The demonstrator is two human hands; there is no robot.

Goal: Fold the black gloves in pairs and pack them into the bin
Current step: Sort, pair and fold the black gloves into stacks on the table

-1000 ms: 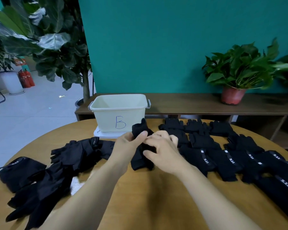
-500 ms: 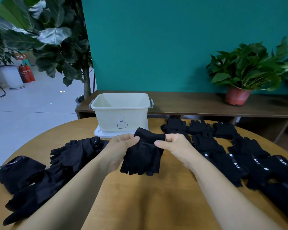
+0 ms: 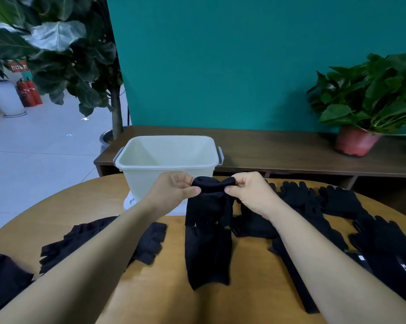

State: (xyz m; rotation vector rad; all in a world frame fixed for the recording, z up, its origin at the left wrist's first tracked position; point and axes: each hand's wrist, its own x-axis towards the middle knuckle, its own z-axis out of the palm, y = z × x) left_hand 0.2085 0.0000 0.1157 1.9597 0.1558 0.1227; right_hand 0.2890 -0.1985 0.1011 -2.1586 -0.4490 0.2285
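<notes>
Before one bin (image 3: 167, 168); two hands (image 3: 174, 190) pinch glove pair (image 3: 209, 206)

Left hand (image 3: 171, 190), right hand (image 3: 251, 192) pinch gloves (image 3: 209, 206) before bin (image 3: 145, 181)

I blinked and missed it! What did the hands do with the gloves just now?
The left hand and right hand raised the glove pair from the table; each pinches a top corner, so it hangs before the bin. The bin and the loose gloves stayed put.
</notes>
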